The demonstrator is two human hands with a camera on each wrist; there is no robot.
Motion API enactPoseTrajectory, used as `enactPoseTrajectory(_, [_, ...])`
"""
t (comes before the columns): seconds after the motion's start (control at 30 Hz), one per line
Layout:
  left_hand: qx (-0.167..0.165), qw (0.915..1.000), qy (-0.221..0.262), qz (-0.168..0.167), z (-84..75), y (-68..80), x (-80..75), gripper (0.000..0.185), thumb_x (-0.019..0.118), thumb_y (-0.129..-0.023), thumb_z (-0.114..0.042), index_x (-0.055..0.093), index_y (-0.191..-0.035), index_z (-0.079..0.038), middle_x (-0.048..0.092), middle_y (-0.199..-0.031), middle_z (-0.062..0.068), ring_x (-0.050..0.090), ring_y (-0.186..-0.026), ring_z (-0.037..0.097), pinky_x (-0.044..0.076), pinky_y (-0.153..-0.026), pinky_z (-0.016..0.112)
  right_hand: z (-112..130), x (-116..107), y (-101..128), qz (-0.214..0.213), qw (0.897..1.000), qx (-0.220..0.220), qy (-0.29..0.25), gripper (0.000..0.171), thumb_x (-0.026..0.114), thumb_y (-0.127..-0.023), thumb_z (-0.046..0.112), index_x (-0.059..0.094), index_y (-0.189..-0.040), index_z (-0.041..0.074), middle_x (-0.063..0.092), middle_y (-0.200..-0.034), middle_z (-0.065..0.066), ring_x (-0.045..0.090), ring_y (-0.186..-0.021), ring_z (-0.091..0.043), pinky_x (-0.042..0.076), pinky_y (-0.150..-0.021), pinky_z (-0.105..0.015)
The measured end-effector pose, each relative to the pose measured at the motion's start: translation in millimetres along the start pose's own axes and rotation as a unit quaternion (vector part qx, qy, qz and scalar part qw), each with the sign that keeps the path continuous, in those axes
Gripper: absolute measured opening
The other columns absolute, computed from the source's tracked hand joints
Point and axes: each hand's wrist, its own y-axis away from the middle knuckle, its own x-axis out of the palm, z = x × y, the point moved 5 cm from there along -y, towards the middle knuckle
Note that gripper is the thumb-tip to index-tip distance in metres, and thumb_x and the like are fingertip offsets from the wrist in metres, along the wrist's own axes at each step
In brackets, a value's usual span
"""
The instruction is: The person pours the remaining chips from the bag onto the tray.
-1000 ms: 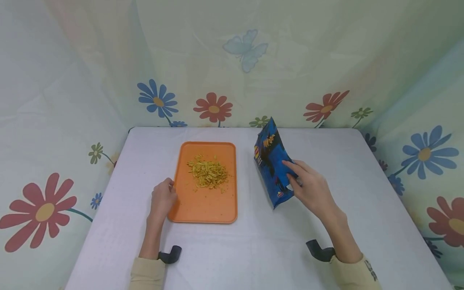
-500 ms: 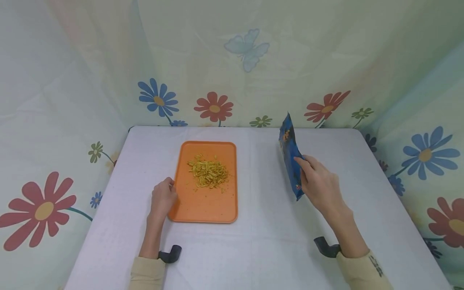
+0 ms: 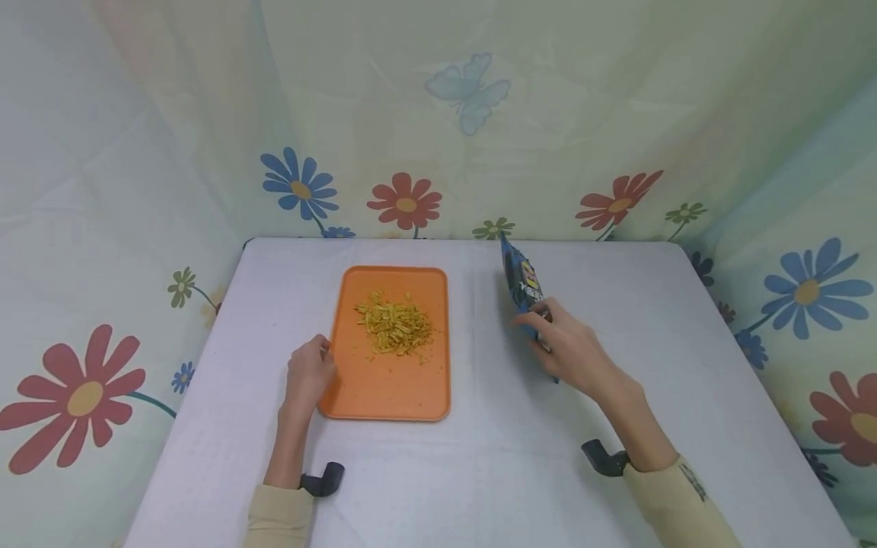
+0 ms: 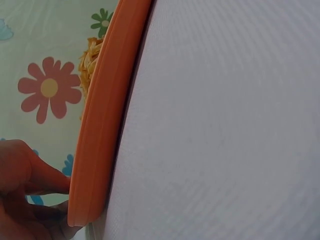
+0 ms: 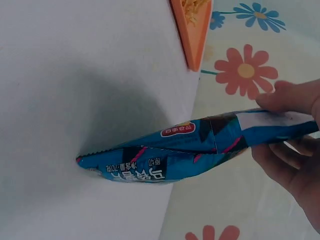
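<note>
An orange tray [image 3: 384, 392] lies flat on the white table, with a heap of yellow snack pieces [image 3: 395, 327] and crumbs in it. My left hand [image 3: 310, 373] pinches the tray's left rim; the left wrist view shows the fingers [image 4: 47, 177] at the tray's edge [image 4: 97, 135]. To the right of the tray, my right hand [image 3: 578, 346] holds a blue snack bag [image 3: 521, 278] by one end, between thumb [image 5: 290, 97] and fingers. The bag [image 5: 170, 155] is tilted and seen nearly edge-on in the head view. Whether anything is inside it is hidden.
A white cloth covers the table [image 3: 473, 472]. Behind and beside it hangs a curtain [image 3: 466, 175] printed with flowers and a butterfly. A black strap piece [image 3: 604, 458] sticks out from the right wrist, and a similar piece [image 3: 323, 479] from the left.
The right hand first swung the bag rightward, then back left, turning it so another face shows. My left hand and the tray have stayed in place.
</note>
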Motion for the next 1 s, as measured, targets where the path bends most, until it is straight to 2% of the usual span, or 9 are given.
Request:
enactPoseTrajectory(0.1, [0.0,1.0,0.001,-0.001,0.2,0.2,-1.3,0.026,0.055,-0.099,0.0,0.061,-0.123,0.008,0.068,-0.094,0.02,0.059,-0.07,0.023,0.045,-0.057,0.027,2.5,11.8,-7.4,0.045,0.999,0.016,-0.025,0.044,0.076,-0.083,-0.005,0.069,-0.119,0.018,0.058,-0.112,-0.016,0.058,-0.073,-0.021,0.051,-0.055,-0.03])
enactPoseTrajectory(0.3, [0.006,1.0,0.003,0.0,1.1,-0.6,-2.0,0.026,0.054,-0.099,0.001,0.061,-0.122,0.009,0.068,-0.093,0.02,0.059,-0.069,0.022,0.045,-0.056,0.027,9.4,46.5,-20.3,0.121,0.991,0.043,-0.039,0.04,0.074,-0.085,-0.002,0.07,-0.12,0.018,0.058,-0.106,-0.01,0.048,-0.069,-0.013,0.038,-0.053,-0.023])
enactPoseTrajectory(0.5, [0.005,1.0,0.002,0.001,2.8,-1.0,0.2,0.025,0.054,-0.099,0.001,0.062,-0.122,0.008,0.068,-0.096,0.021,0.059,-0.07,0.023,0.046,-0.057,0.027,14.6,81.0,-18.2,0.142,0.989,0.037,-0.015,0.035,0.078,-0.086,0.002,0.074,-0.117,0.016,0.056,-0.099,-0.008,0.046,-0.067,-0.013,0.032,-0.05,-0.021])
enactPoseTrajectory(0.63, [0.017,0.9998,-0.003,-0.005,2.7,-1.6,-0.6,0.024,0.055,-0.098,0.002,0.062,-0.12,0.009,0.07,-0.1,0.023,0.063,-0.07,0.023,0.048,-0.057,0.027,13.7,96.7,-13.4,0.151,0.988,0.042,0.015,0.029,0.081,-0.087,0.013,0.075,-0.115,0.017,0.056,-0.095,-0.006,0.044,-0.067,-0.012,0.032,-0.051,-0.021])
enactPoseTrajectory(0.73, [0.018,0.9998,-0.005,-0.005,2.7,-1.6,-2.2,0.024,0.055,-0.098,0.002,0.063,-0.12,0.009,0.071,-0.102,0.024,0.065,-0.071,0.024,0.049,-0.058,0.027,13.2,102.3,-11.3,0.166,0.984,0.055,0.026,0.031,0.083,-0.087,0.026,0.075,-0.117,0.02,0.056,-0.093,-0.004,0.043,-0.068,-0.012,0.033,-0.052,-0.021])
enactPoseTrajectory(0.87, [0.005,1.0,-0.008,0.001,1.5,-1.0,-3.8,0.025,0.055,-0.099,0.001,0.062,-0.121,0.009,0.07,-0.101,0.024,0.065,-0.073,0.025,0.049,-0.059,0.029,15.5,99.7,-9.1,0.173,0.982,0.068,0.023,0.044,0.083,-0.086,0.04,0.073,-0.124,0.019,0.058,-0.095,-0.004,0.046,-0.074,-0.013,0.038,-0.057,-0.022])
enactPoseTrajectory(0.93, [0.003,0.9999,-0.017,0.004,0.1,-1.4,-4.3,0.026,0.055,-0.099,0.001,0.062,-0.122,0.011,0.07,-0.1,0.023,0.064,-0.073,0.024,0.049,-0.058,0.028,18.5,92.9,-8.4,0.16,0.984,0.073,0.017,0.049,0.082,-0.086,0.044,0.072,-0.127,0.018,0.061,-0.099,-0.005,0.05,-0.077,-0.014,0.041,-0.059,-0.024])
enactPoseTrajectory(0.97, [0.01,0.9997,-0.024,0.001,-1.7,-1.4,-5.2,0.025,0.055,-0.099,0.001,0.063,-0.121,0.011,0.069,-0.092,0.021,0.061,-0.068,0.022,0.047,-0.055,0.028,20.1,88.1,-8.0,0.147,0.986,0.071,0.014,0.051,0.081,-0.087,0.043,0.072,-0.128,0.016,0.062,-0.102,-0.006,0.052,-0.077,-0.015,0.043,-0.06,-0.024])
enactPoseTrajectory(1.0, [0.02,0.9991,-0.036,-0.007,-4.0,-1.6,-6.5,0.027,0.056,-0.099,-0.001,0.063,-0.121,0.012,0.068,-0.091,0.021,0.06,-0.069,0.023,0.047,-0.056,0.029,21.5,82.5,-7.8,0.132,0.989,0.07,0.007,0.051,0.08,-0.088,0.043,0.071,-0.129,0.015,0.063,-0.104,-0.007,0.055,-0.079,-0.016,0.046,-0.061,-0.025])
